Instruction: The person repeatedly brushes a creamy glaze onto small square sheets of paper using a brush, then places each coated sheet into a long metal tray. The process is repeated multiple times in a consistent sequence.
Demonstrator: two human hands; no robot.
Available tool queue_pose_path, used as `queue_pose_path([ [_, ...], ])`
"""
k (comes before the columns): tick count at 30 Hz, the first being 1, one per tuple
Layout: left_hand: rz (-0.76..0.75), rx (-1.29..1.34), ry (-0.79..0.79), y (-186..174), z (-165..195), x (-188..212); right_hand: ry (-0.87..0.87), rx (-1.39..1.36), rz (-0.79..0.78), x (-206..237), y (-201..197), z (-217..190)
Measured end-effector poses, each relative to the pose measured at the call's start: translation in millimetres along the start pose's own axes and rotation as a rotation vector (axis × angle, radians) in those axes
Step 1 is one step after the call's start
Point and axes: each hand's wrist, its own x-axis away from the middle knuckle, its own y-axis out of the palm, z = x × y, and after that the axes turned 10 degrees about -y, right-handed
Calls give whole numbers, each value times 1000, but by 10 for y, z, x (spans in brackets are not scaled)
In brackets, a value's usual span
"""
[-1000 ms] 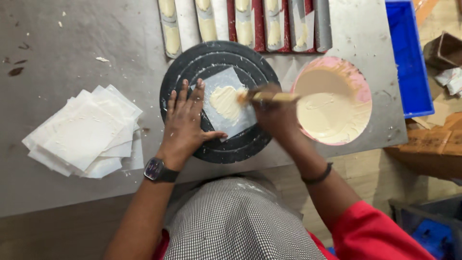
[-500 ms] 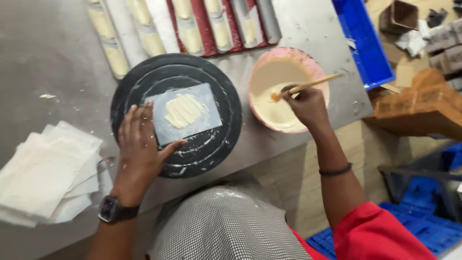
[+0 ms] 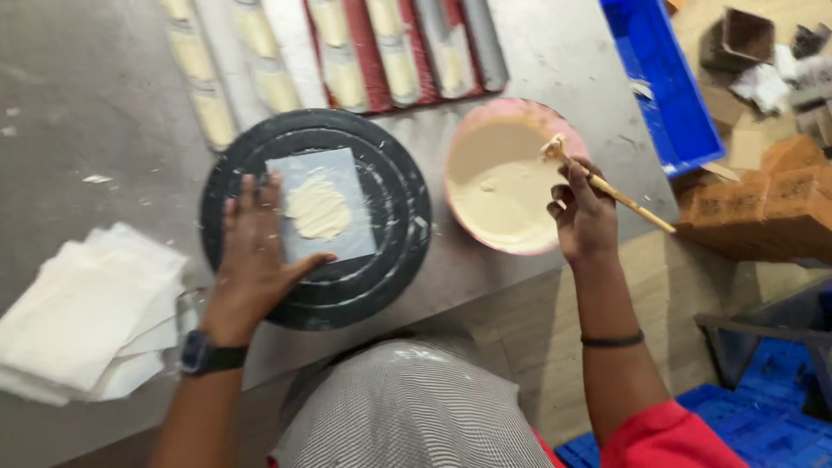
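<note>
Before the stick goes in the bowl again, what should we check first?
1. Left hand pressing flat on the edge of the square wrapper: ok.
2. Wrapper lying inside the round black plate, not hanging over: ok.
3. Cream paste sitting in the wrapper's middle, away from its edges: ok.
4. Right hand gripping the wooden stick, its tip over the pink bowl: ok.
5. Batter left in the bowl: ok, plenty.
6. Stack of spare wrappers close to the left hand: ok.
</note>
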Motion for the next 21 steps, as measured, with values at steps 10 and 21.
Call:
queue_pose_path([
  [10, -51, 5, -153, -52, 49, 51, -395, 649, -737, 572, 1902, 723],
  [21, 35, 110, -227, -46, 129, 175, -864, 1002, -850, 653, 2555, 706],
])
